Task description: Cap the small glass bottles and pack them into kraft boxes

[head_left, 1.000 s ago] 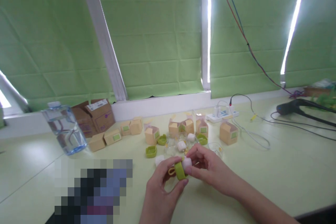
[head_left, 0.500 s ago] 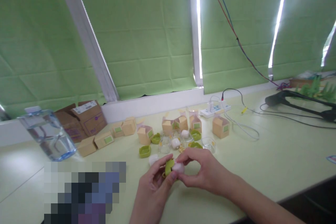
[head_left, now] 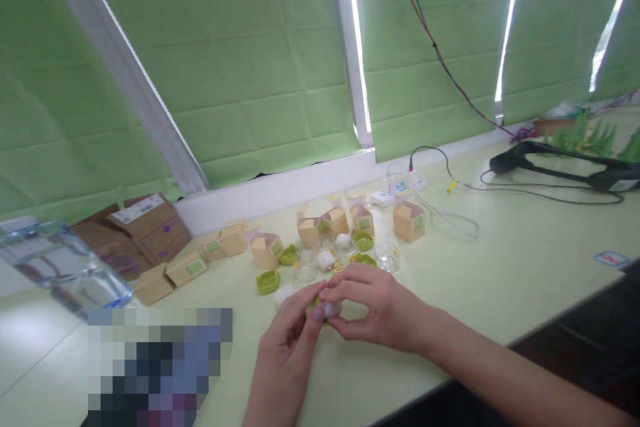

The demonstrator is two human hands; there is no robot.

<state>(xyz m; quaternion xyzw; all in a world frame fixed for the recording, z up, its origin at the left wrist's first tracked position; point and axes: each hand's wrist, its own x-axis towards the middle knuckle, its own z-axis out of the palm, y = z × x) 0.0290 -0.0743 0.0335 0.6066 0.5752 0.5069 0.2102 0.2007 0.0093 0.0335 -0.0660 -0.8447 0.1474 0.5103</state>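
My left hand (head_left: pixel 287 340) is closed around a small green plastic piece (head_left: pixel 313 307), mostly hidden by the fingers. My right hand (head_left: pixel 385 310) pinches a white rounded piece (head_left: pixel 333 309) between thumb and fingers, pressed against the green one. Another white piece (head_left: pixel 284 295) lies just behind my left fingers. Beyond the hands are several green dish-like pieces (head_left: pixel 267 282), clear plastic shells (head_left: pixel 387 257) and more white rounded pieces (head_left: pixel 326 260). Small yellow bits (head_left: pixel 339 268) lie among them, too small to make out.
Small cardboard boxes (head_left: pixel 409 221) stand in a loose row behind the parts. At left are a large brown carton (head_left: pixel 155 233) and a water bottle (head_left: pixel 65 267). A power strip (head_left: pixel 383 198) with cables and a black frame (head_left: pixel 550 163) lie at right. The lower left is pixelated.
The view has swung, so the table's things appear farther left. My fingers have closed in over the green piece, and less of it and the white piece shows.
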